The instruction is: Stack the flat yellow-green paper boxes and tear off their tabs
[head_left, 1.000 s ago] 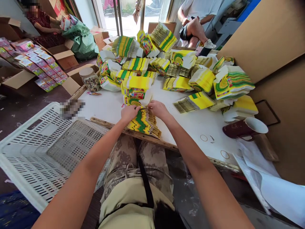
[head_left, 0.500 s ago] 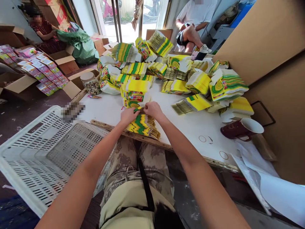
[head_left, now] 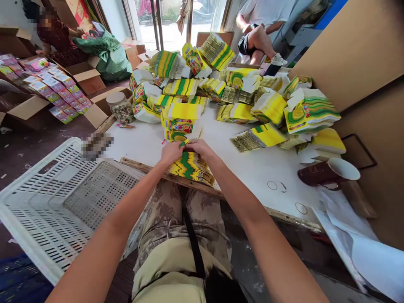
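Note:
At the near edge of the table, my left hand (head_left: 172, 153) is closed on the left end of a yellow-and-green flat carton (head_left: 184, 143). My right hand (head_left: 202, 148) is closed at the carton's other end, the fingers partly hidden from above. Just below both hands, a fanned stack of flat cartons (head_left: 189, 166) with a green zigzag band rests against the wooden edge. Directly beyond them stands a pile of yellow printed cartons (head_left: 181, 112) with white flaps.
More carton bundles (head_left: 268, 107) spread across the back and right. A maroon mug (head_left: 311, 173) and rubber bands (head_left: 301, 208) lie right; a jar (head_left: 120, 108) stands left. A white plastic crate (head_left: 38, 202) is beside my legs. Two people sit beyond the table.
My right hand has turned and lowered slightly, coming nearer my left hand on the carton. The left hand stays nearly in place. The view has shifted a little.

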The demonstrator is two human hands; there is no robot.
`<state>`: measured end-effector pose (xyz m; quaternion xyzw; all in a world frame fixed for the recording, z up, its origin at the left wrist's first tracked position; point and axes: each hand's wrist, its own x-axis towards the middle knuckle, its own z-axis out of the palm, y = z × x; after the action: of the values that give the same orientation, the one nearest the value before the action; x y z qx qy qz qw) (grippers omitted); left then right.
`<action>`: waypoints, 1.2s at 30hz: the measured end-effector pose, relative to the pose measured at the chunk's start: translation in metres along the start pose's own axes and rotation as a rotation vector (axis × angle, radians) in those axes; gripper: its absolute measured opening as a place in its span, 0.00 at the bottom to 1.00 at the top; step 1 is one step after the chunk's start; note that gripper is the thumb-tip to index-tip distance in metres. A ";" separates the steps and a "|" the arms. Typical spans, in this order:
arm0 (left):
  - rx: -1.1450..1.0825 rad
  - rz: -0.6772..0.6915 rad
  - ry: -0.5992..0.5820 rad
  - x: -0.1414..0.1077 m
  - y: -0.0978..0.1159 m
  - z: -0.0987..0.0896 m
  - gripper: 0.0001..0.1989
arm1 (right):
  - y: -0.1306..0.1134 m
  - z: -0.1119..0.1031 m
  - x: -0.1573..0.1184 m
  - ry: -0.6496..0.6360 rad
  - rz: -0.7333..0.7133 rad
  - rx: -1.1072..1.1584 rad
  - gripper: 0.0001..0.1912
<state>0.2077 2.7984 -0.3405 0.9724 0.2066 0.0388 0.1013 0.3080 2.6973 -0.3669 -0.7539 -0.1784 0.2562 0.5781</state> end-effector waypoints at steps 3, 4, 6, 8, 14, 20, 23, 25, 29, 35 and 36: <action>-0.010 -0.012 0.011 0.000 0.000 0.000 0.19 | -0.001 -0.003 0.001 0.017 -0.012 -0.191 0.06; -0.016 -0.014 0.017 0.000 0.000 0.001 0.19 | -0.003 -0.006 0.001 0.031 -0.019 -0.294 0.07; -0.026 -0.013 0.027 -0.001 -0.001 0.002 0.19 | -0.007 -0.012 0.001 0.058 -0.054 -0.543 0.08; -0.036 -0.016 0.034 -0.001 -0.001 0.002 0.20 | -0.012 -0.017 -0.001 0.070 -0.120 -0.789 0.12; -0.086 -0.042 0.007 -0.002 0.001 0.000 0.26 | -0.021 -0.035 -0.010 -0.042 -0.246 -1.036 0.21; -0.092 -0.049 -0.003 -0.002 0.002 -0.002 0.26 | -0.027 -0.062 -0.025 -0.400 -0.250 -1.087 0.19; -0.077 -0.057 -0.006 -0.001 0.002 -0.001 0.27 | -0.027 -0.065 -0.033 -0.441 -0.235 -1.090 0.21; -0.074 -0.054 -0.003 0.000 0.002 -0.001 0.27 | -0.027 -0.063 -0.037 -0.418 -0.242 -1.101 0.22; -0.066 -0.054 -0.001 -0.001 0.002 -0.001 0.27 | -0.029 -0.062 -0.039 -0.388 -0.239 -1.134 0.21; -0.058 -0.058 -0.018 0.000 0.003 -0.001 0.27 | -0.030 -0.067 -0.034 0.008 -0.222 -1.233 0.15; -0.057 -0.057 -0.021 0.000 0.003 -0.001 0.27 | -0.029 -0.067 -0.031 0.061 -0.270 -1.216 0.16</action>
<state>0.2087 2.7960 -0.3393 0.9631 0.2322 0.0315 0.1323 0.3232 2.6350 -0.3201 -0.9259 -0.3695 0.0116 0.0778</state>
